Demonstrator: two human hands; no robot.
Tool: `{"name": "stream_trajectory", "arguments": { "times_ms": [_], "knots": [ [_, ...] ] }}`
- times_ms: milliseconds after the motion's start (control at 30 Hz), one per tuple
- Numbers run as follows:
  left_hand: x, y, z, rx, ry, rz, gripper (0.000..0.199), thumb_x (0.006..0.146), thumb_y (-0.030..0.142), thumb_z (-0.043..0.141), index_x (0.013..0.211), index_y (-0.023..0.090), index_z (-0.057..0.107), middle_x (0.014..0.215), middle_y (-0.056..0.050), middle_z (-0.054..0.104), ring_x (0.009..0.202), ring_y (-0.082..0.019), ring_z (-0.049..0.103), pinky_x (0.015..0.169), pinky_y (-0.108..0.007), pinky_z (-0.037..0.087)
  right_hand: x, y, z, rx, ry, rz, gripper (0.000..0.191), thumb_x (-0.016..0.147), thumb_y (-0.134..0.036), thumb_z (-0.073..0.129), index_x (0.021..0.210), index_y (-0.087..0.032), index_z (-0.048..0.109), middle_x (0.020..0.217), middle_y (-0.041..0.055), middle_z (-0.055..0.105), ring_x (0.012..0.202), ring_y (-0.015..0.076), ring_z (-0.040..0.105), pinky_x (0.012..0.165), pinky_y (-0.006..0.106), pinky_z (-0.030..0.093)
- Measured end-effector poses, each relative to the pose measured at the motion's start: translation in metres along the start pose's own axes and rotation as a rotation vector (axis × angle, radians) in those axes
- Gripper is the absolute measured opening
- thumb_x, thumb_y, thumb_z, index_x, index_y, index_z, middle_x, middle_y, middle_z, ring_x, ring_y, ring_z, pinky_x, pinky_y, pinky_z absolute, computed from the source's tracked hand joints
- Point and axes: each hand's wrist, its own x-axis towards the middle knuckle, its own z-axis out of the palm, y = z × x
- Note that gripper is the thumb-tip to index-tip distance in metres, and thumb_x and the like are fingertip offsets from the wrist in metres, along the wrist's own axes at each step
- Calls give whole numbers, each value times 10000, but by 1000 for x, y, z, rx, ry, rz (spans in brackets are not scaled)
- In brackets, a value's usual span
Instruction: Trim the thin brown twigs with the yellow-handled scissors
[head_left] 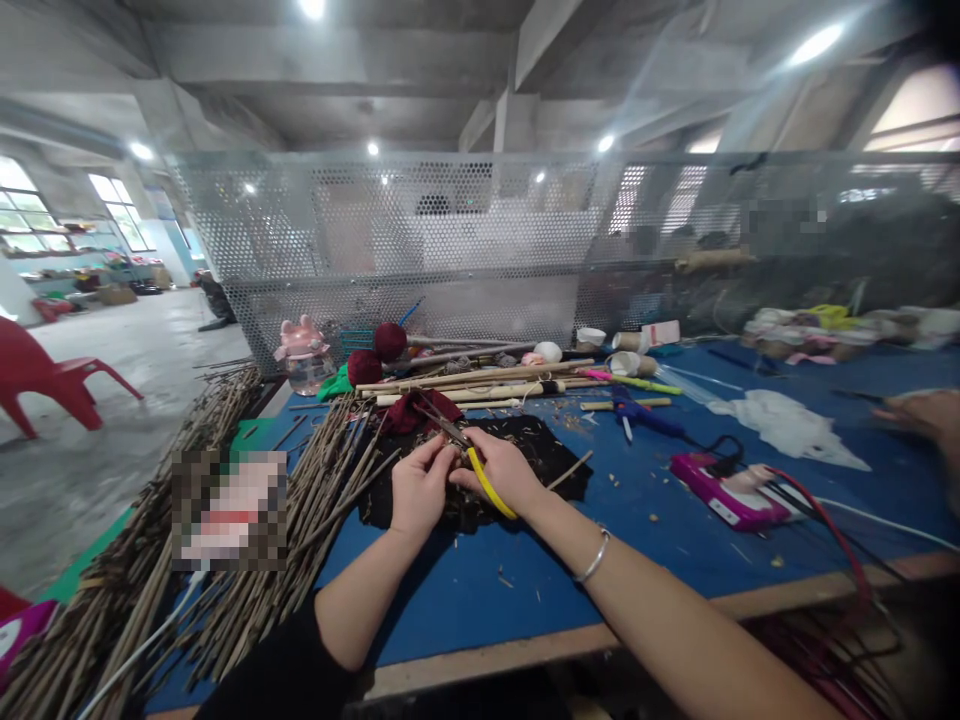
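Work appears partway complete: the right hand (508, 468) grips yellow-handled scissors (480, 471) beside the left hand (420, 485), whose hold is obscured, above a black cloth (556, 455) bearing scraps (527, 432), while many sticks (326, 485) lie heaped alongside, apparently unprocessed.

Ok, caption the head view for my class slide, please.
Right hand holding yellow-handled scissors, left hand close by, over black cloth on a blue table, near piled sticks.

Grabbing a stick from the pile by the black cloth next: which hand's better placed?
Left, probably. The left hand is nearer the sticks; the right hand holds the yellow-handled tool. Whether the left fingers also hold something is unclear.
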Motion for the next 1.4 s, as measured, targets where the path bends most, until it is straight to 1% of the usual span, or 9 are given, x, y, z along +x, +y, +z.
{"name": "stream_trajectory", "arguments": {
  "times_ms": [100,233,433,600,833,900,1067,1300,1400],
  "knots": [
    [0,1,0,-8,-36,-24,309,747,321,592,959,118,689,778,-58,706,654,-155,628,638,-249,499,0,-1,0,-61,-17,4,506,701,-507,638,1083,-208,491,972,68,600,893,213,581,741,297,434],
    [-1,0,0,30,-43,-7,281,745,291,591,944,123,695,827,-64,708,706,-161,629,689,-256,497,0,-3,1,-64,-16,-15,552,695,-513,638,1118,-202,470,1036,89,574,968,227,553,795,326,430],
    [-1,0,-1,49,-41,12,297,745,289,591,967,120,692,872,-71,708,744,-172,634,721,-267,496,0,-2,3,-3,10,-44,570,689,-557,627,1099,-189,482,1022,93,576,927,221,560,782,316,441],
    [-2,4,-2,96,-11,9,303,735,295,602,963,120,698,800,-55,714,696,-167,632,680,-258,493,0,3,2,15,2,-37,490,694,-555,627,1013,-198,524,887,55,607,778,184,578,698,265,432],
    [-1,2,-2,66,11,34,312,737,290,604,996,137,686,929,-73,706,813,-184,643,778,-281,491,0,1,-2,41,-17,-27,382,764,-508,578,969,-188,536,777,29,615,625,145,561,585,222,389],
    [0,2,-1,51,3,30,307,748,296,590,993,138,685,873,-66,711,759,-174,643,741,-273,499,0,-1,-1,31,-26,-10,385,764,-492,585,999,-194,527,802,32,621,668,156,579,614,232,406],
    [0,6,0,17,-24,13,274,761,299,560,929,128,693,795,-56,706,668,-156,631,666,-252,504,-1,-3,0,-67,-24,-21,563,679,-508,659,1111,-195,477,999,88,588,950,225,560,772,316,431],
    [1,3,-1,91,-40,-4,255,749,281,568,911,138,703,905,-65,707,793,-175,630,760,-270,478,0,-1,1,-20,-15,8,447,732,-498,618,1046,-198,513,962,71,598,888,209,574,763,299,429],
    [0,2,-1,106,-72,-37,267,750,309,574,911,141,705,895,-60,708,802,-178,625,748,-264,471,1,-1,1,13,1,25,418,753,-493,594,1031,-193,508,926,60,604,828,193,580,720,279,431]
  ]
}}
